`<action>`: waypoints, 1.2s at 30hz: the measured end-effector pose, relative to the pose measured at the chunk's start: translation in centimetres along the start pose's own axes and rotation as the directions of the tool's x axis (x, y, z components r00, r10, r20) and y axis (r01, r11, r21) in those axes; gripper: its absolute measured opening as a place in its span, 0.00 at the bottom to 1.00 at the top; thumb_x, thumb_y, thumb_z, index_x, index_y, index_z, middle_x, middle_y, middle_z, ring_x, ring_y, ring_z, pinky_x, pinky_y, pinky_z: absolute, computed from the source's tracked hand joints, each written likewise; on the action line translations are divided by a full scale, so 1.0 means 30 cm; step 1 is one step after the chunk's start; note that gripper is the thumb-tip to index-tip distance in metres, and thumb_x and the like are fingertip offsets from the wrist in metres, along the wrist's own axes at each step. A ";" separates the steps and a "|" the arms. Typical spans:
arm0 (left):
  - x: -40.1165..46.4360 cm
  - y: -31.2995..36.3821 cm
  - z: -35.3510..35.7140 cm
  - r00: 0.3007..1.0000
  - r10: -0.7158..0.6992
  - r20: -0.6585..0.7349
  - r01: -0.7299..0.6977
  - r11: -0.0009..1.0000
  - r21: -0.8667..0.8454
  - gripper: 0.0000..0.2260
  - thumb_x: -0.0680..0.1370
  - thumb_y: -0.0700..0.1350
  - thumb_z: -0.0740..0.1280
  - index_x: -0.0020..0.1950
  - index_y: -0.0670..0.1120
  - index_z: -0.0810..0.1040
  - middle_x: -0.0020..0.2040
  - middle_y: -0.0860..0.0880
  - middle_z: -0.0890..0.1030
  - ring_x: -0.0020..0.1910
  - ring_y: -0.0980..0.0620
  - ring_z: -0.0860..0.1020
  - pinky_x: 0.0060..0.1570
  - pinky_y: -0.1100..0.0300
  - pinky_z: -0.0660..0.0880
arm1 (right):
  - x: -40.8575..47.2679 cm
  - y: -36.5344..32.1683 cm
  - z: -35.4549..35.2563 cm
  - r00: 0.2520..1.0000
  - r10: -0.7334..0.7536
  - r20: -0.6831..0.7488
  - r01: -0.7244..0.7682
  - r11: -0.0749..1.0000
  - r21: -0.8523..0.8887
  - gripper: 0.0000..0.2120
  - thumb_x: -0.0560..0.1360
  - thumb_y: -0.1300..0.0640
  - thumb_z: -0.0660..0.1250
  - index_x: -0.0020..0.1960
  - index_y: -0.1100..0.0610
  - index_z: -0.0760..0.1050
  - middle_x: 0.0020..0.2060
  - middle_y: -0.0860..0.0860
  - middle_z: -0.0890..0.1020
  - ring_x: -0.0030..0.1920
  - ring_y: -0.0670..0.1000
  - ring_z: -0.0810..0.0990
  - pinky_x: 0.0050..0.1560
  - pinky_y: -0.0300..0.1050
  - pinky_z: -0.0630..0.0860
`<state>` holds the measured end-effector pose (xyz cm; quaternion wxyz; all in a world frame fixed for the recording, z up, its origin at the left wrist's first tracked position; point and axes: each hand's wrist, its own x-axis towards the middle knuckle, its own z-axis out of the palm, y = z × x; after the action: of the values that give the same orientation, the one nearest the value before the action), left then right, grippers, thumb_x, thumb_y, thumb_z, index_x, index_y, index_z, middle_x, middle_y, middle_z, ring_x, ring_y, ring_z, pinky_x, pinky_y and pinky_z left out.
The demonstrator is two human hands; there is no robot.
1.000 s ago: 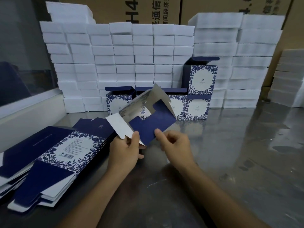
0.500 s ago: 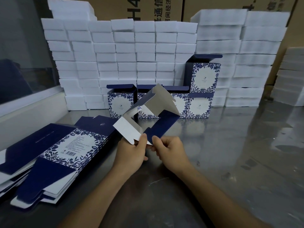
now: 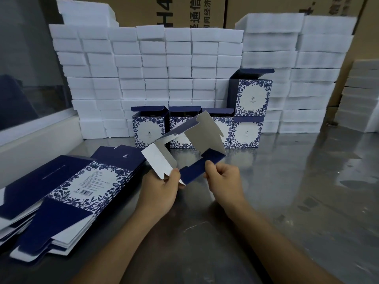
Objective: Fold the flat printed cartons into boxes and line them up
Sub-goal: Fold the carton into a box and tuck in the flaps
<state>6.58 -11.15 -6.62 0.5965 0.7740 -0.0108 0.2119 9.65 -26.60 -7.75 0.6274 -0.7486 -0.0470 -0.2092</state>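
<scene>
Both hands pinch one carton (image 3: 190, 148) mid-air over the table (image 3: 287, 201), left hand (image 3: 162, 193) on white flap, right hand (image 3: 223, 177) on blue flap, prob. to tuck the bottom.

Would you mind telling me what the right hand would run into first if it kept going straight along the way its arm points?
Probably the navy flap of the carton that the right hand already pinches. Beyond that, likely the row of folded boxes at the back, though depth is hard to judge.
</scene>
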 end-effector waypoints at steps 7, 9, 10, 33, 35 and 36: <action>0.010 -0.007 -0.006 0.999 -0.018 -0.036 0.017 0.999 -0.040 0.17 0.77 0.40 0.66 0.28 0.46 0.77 0.28 0.49 0.81 0.25 0.55 0.78 0.34 0.55 0.75 | 0.006 0.004 -0.010 0.993 -0.043 -0.110 0.047 0.998 0.030 0.25 0.83 0.51 0.61 0.35 0.70 0.71 0.26 0.55 0.70 0.30 0.52 0.67 0.35 0.47 0.65; 0.010 -0.003 -0.008 1.000 -0.012 -0.023 0.012 0.999 -0.031 0.15 0.77 0.40 0.66 0.31 0.47 0.79 0.28 0.50 0.81 0.26 0.55 0.78 0.35 0.53 0.77 | 0.009 0.007 -0.012 0.992 -0.046 -0.119 0.048 0.999 0.008 0.23 0.82 0.55 0.61 0.34 0.69 0.70 0.25 0.55 0.69 0.29 0.51 0.66 0.34 0.47 0.64; 0.009 -0.001 -0.009 1.000 -0.004 -0.023 0.004 1.000 -0.028 0.13 0.77 0.41 0.66 0.33 0.49 0.80 0.28 0.50 0.81 0.27 0.54 0.79 0.36 0.50 0.78 | 0.012 0.009 -0.013 0.991 -0.044 -0.125 0.044 0.999 -0.001 0.21 0.80 0.57 0.61 0.32 0.67 0.69 0.24 0.54 0.68 0.28 0.51 0.65 0.33 0.47 0.64; 0.018 -0.009 -0.033 0.994 0.097 -0.045 -0.097 0.995 0.005 0.10 0.67 0.48 0.63 0.33 0.42 0.76 0.24 0.43 0.76 0.26 0.44 0.76 0.33 0.46 0.75 | -0.001 -0.020 -0.036 0.965 -0.063 -0.255 0.051 0.997 -0.052 0.06 0.78 0.50 0.69 0.45 0.48 0.73 0.38 0.44 0.80 0.37 0.40 0.78 0.40 0.42 0.74; 0.016 -0.013 -0.033 0.987 0.156 -0.034 -0.152 0.985 0.084 0.09 0.67 0.49 0.63 0.32 0.44 0.75 0.23 0.45 0.74 0.23 0.50 0.71 0.28 0.52 0.69 | -0.009 -0.043 -0.037 0.959 -0.159 -0.236 0.164 0.986 -0.001 0.05 0.81 0.52 0.66 0.50 0.42 0.71 0.46 0.42 0.80 0.45 0.41 0.79 0.45 0.42 0.77; 0.015 -0.015 -0.033 0.980 0.196 -0.019 -0.192 0.972 0.135 0.08 0.67 0.49 0.63 0.31 0.47 0.74 0.22 0.48 0.72 0.22 0.54 0.68 0.27 0.56 0.65 | -0.015 -0.054 -0.036 0.950 -0.215 -0.225 0.221 0.975 0.001 0.07 0.82 0.54 0.63 0.53 0.40 0.71 0.49 0.41 0.80 0.48 0.41 0.79 0.47 0.42 0.77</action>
<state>6.79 -10.00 -6.68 0.5202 0.8037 -0.0626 0.2819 8.43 -27.22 -6.30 0.6115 -0.7024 -0.0613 -0.3592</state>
